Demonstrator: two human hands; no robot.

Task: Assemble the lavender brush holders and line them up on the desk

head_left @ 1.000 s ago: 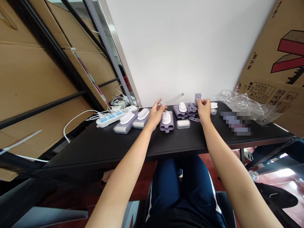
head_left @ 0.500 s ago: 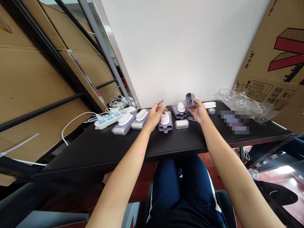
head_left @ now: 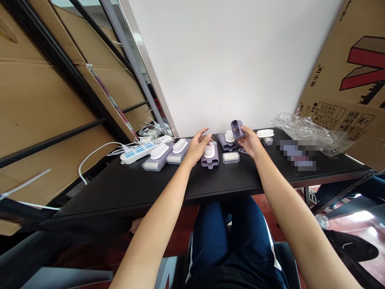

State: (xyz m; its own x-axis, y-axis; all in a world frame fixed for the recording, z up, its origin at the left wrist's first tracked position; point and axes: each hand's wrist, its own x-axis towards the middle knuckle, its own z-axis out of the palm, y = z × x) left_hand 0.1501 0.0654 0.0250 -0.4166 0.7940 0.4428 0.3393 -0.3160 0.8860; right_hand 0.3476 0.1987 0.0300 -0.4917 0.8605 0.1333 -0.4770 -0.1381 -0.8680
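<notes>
My right hand (head_left: pixel 250 140) grips a hollow purple housing (head_left: pixel 235 129) above the table, its open side facing left. My left hand (head_left: pixel 198 146) is closed in a pinch on a thin purple piece (head_left: pixel 205 130), mostly hidden by the fingers. Just below the left fingers lies a purple housing with a white bristled top (head_left: pixel 209 161). A clear case with a cream roller (head_left: pixel 231 157) rests to its right. Behind, another purple housing (head_left: pixel 223 142) with a white top lies partly covered. A dark flat slotted part (head_left: pixel 243 151) sits under the right hand.
Two purple units with white tops, a nearer one (head_left: pixel 155 162) and a farther one (head_left: pixel 177 157), lie at left beside a power strip (head_left: pixel 138 152) and tangled cables. Right are a white-topped piece (head_left: pixel 265 133), a clear plastic bag (head_left: pixel 313 130) and a big cardboard box (head_left: pixel 333 88). A white panel (head_left: pixel 228 60) stands behind.
My right hand has shifted the hollow purple housing slightly left and down, and turned it a little. My left hand stays nearly in place with its pinch unchanged.
</notes>
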